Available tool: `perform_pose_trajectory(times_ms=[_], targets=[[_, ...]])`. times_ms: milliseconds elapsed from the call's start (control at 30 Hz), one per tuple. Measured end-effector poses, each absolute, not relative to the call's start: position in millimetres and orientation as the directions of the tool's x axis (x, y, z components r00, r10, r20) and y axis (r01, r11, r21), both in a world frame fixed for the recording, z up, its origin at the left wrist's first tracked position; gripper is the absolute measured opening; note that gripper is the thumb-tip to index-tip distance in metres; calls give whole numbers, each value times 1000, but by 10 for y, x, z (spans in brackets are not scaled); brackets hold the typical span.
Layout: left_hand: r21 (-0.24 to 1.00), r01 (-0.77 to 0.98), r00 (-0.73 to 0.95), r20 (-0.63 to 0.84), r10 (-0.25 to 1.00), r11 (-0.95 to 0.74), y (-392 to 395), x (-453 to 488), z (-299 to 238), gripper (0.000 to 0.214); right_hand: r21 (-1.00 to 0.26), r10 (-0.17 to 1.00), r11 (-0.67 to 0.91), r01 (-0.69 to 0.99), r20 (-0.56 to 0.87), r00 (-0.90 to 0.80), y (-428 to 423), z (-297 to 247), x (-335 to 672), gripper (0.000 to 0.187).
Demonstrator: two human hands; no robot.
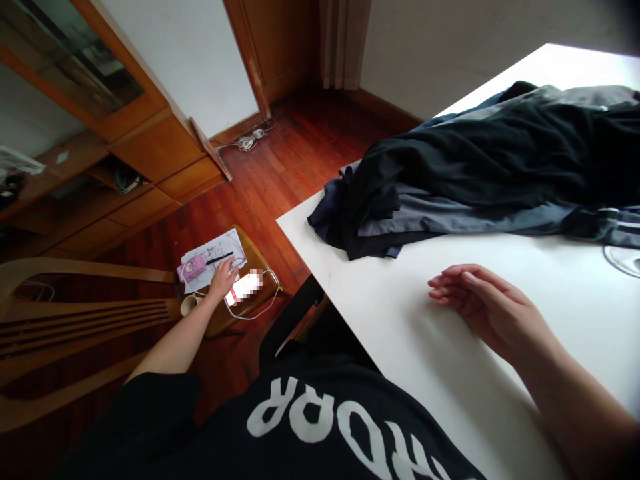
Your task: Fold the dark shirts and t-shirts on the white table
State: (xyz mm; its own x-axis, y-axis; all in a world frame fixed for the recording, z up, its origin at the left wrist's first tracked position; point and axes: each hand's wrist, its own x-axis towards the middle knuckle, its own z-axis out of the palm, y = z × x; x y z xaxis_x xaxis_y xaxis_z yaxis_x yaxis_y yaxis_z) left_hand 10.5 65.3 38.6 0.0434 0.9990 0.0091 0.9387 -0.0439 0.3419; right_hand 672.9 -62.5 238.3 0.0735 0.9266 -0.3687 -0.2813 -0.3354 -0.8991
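On the left, my left hand [223,279] reaches down over a small wooden stool [257,255], its fingers stretched out beside a phone with a lit screen [240,291]. Papers [200,283], a black pen [220,258] and a pink packet [194,268] lie around its fingertips. My right hand [487,303] is held above the white table [380,307] with nothing in it, fingers loosely curved and the palm turned sideways. Beyond that hand lies a heap of dark clothes [465,160], black and grey, apart from my fingers.
A white cable [273,310] loops around the phone. A cup or roll [190,305] sits at the stool's near edge, next to a wooden chair [90,320]. Wooden cabinets [145,153] line the left wall. A coiled cord [247,142] lies on the red wooden floor [305,147].
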Motion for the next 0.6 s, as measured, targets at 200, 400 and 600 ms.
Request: perform_pose_trajectory(times_ms=[200, 400, 600], targets=[[340, 939, 49, -10, 999, -43, 638, 114, 367, 59, -904, 929, -330, -272, -362, 79, -624, 2378, 6730, 22], [336, 942, 27, -52, 998, -8, 613, 196, 435, 54, -894, 925, -339, -292, -373, 69, -625, 2388, 6728, 20], [384, 923, 24, 44, 999, -39, 726, 473, 703, 52, -884, 929, -324, -337, -365, 66, -603, 2385, 6721, 21]])
